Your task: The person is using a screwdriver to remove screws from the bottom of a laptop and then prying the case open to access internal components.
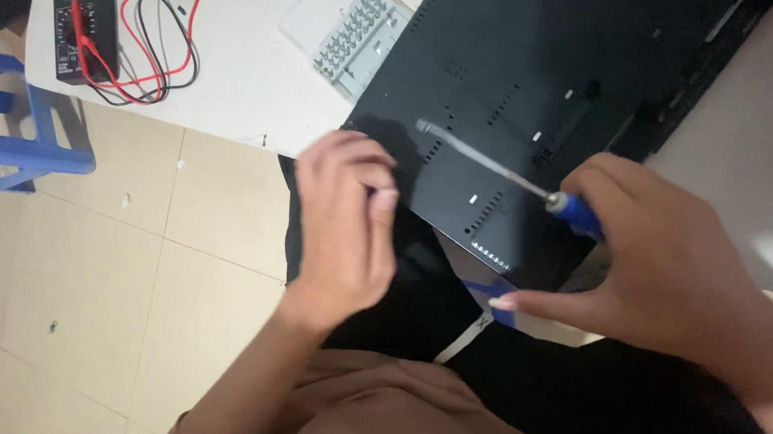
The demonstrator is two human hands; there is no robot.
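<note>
Both hands are up close: my left hand is loosely curled, fingers together, holding nothing, just off the corner of the black panel. Right hand grips a blue-handled screwdriver, shaft lying over the panel, thumb stuck out

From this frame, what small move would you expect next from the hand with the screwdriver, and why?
Probably lowering the tip onto the black panel. The right hand holds the blue-handled screwdriver with its shaft hanging above the panel, apparently not touching, while the left hand hovers curled at the panel's edge.
</note>
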